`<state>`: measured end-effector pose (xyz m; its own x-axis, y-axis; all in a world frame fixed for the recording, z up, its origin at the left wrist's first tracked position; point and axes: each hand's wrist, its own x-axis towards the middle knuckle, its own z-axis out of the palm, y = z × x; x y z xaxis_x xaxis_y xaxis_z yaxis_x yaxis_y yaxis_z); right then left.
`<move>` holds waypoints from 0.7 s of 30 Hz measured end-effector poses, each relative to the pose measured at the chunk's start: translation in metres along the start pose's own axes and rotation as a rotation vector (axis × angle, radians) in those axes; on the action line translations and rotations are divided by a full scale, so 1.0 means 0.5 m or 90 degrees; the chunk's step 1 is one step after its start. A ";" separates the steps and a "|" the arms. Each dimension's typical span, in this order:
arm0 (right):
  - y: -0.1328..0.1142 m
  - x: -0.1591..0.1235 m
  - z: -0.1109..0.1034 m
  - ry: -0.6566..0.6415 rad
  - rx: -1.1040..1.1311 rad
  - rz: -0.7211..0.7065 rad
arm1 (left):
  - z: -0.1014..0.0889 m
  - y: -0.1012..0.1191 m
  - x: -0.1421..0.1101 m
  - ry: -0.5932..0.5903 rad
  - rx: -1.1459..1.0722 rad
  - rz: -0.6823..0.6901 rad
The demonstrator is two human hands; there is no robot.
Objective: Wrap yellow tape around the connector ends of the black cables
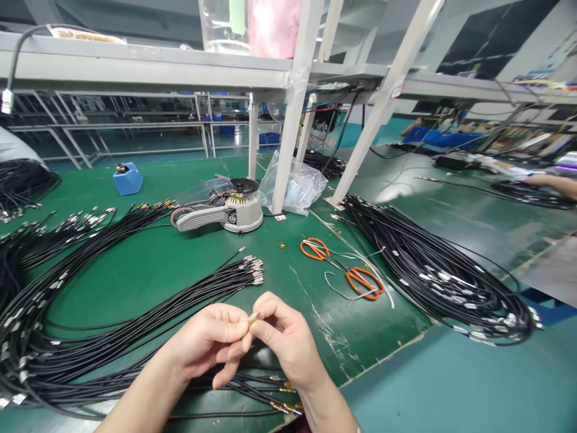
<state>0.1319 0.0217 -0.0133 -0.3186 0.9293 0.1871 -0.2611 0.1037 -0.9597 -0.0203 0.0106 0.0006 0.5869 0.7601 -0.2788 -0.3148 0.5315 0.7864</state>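
My left hand (210,340) and my right hand (288,340) meet near the front edge of the green table, thumbs and forefingers pinched together. Between the fingertips is a small metal cable connector (255,317) with a bit of yellow tape on it; the fingers hide most of it. Under and beside my hands lie black cables (180,319), with a bundle of silver connector ends (253,269) just beyond. More cable ends wrapped in amber tape (286,407) lie below my right hand.
A grey tape dispenser (241,213) stands behind the cables, with a blue holder (128,179) to its left. Orange-handled scissors (364,282) lie right of my hands. Beyond are a coiled cable bundle (433,270), shelf posts (288,120) and another person's arm (552,180).
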 end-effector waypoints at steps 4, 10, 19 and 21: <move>0.001 0.012 -0.004 0.105 -0.059 0.004 | 0.016 0.003 0.009 0.243 0.216 0.140; -0.012 0.022 -0.037 0.033 -0.072 0.047 | 0.011 0.000 0.016 0.228 0.132 0.133; 0.011 0.018 -0.018 0.004 -0.081 0.018 | -0.002 -0.006 0.013 0.168 0.097 0.053; 0.013 0.007 -0.028 -0.001 -0.125 0.011 | -0.001 -0.013 0.016 0.159 0.139 0.028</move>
<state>0.1418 0.0303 -0.0219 -0.3235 0.9309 0.1697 -0.0719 0.1547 -0.9853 -0.0139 0.0133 -0.0070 0.3663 0.8631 -0.3477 -0.1526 0.4244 0.8925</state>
